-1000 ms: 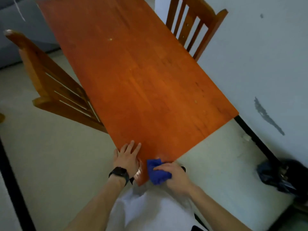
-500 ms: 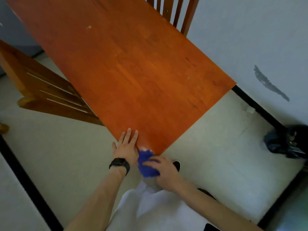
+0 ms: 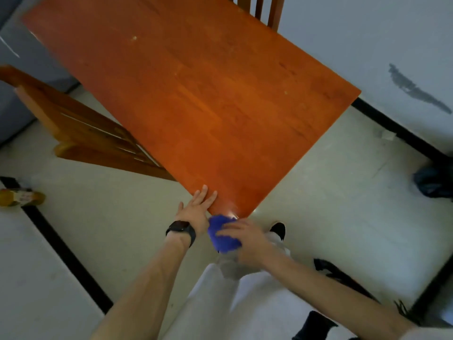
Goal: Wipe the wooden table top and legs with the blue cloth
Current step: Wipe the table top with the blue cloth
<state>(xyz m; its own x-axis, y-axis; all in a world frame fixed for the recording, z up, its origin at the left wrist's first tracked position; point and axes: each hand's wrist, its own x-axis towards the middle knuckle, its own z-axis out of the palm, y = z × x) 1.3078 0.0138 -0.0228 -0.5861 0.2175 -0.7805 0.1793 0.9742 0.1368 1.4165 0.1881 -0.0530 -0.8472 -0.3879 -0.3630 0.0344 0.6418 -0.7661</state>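
Two hands work at the lower centre of the frame, just under the near corner of the bench (image 3: pixel 196 94). The right hand (image 3: pixel 245 238) curls its fingers over the bunched blue cloth (image 3: pixel 220 241) and grips it. A second ago the cloth sat against the right side of that corner; now it sits just below the tip, off the top surface and a little further left, close beside the left wrist. The left hand (image 3: pixel 196 209), with a black watch (image 3: pixel 181 229) on the wrist, stays where it was, fingers straight and spread flat on the bench's left edge, seemingly to steady it. A shoe (image 3: pixel 278 230) shows just right of the cloth.

This shift likely means the corner edge is being finished and the wipe is heading down to the leg beneath, which is hidden here. Whether the cloth touches wood at this instant cannot be told.

Further off, a chair (image 3: pixel 85 133) stands at the bench's left side, a bottle (image 3: pixel 19 197) lies on the floor at the far left, and a dark bag (image 3: pixel 434 180) sits by the wall at right.
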